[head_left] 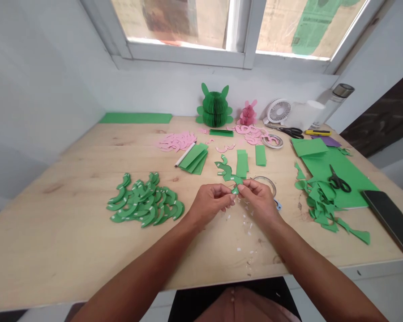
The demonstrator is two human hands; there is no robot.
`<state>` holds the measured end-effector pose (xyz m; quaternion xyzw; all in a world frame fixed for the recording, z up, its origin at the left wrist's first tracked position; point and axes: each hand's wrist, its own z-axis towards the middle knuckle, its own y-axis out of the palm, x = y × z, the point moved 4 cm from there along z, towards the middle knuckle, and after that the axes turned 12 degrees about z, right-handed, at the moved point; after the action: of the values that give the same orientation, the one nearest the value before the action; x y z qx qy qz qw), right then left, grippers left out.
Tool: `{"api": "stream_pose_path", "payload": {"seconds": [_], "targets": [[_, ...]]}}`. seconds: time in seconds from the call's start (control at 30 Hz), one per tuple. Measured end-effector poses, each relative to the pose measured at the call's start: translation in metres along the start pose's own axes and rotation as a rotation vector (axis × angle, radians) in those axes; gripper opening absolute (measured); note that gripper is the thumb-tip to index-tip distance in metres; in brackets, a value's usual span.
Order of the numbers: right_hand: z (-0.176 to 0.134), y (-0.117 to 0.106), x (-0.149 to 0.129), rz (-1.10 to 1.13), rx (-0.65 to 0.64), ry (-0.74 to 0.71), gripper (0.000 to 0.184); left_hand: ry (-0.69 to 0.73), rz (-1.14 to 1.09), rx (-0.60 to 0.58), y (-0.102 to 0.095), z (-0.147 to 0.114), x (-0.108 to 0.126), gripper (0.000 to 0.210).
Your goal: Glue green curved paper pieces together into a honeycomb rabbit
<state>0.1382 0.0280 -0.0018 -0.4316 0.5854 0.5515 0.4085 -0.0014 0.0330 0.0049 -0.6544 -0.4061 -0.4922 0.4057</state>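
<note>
My left hand (210,201) and my right hand (259,199) meet over the middle of the table. Pinched between their fingertips is a small green curved paper cutout (235,190) with a white tab of tape on it. Just beyond the fingers lie several loose green curved cutouts (224,170), some with white tabs. A roll of tape (267,182) sits behind my right hand, partly hidden by it. To the left is a heap of green curved cutouts (146,203), many with white tabs. Small white scraps (250,226) are scattered below my hands.
Green paper scraps (322,203), black scissors (338,180) on green sheets (352,179) and a phone (389,219) lie at right. Pink cutouts (177,141), green strips (194,160), a green honeycomb figure (215,107), a pink one (247,115) and a fan (278,111) are further back.
</note>
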Motion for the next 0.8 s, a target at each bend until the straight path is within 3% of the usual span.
{"api": "stream_pose_path", "payload": {"seconds": [0.43, 0.8], "targets": [[0.0, 0.001, -0.003, -0.004, 0.016, -0.013, 0.021, 0.04, -0.049, -0.013, -0.001, -0.001, 0.004, 0.019], [-0.002, 0.005, -0.004, 0.009, 0.003, 0.048, 0.022, 0.062, -0.262, 0.195, -0.011, 0.002, 0.002, 0.034]]}}
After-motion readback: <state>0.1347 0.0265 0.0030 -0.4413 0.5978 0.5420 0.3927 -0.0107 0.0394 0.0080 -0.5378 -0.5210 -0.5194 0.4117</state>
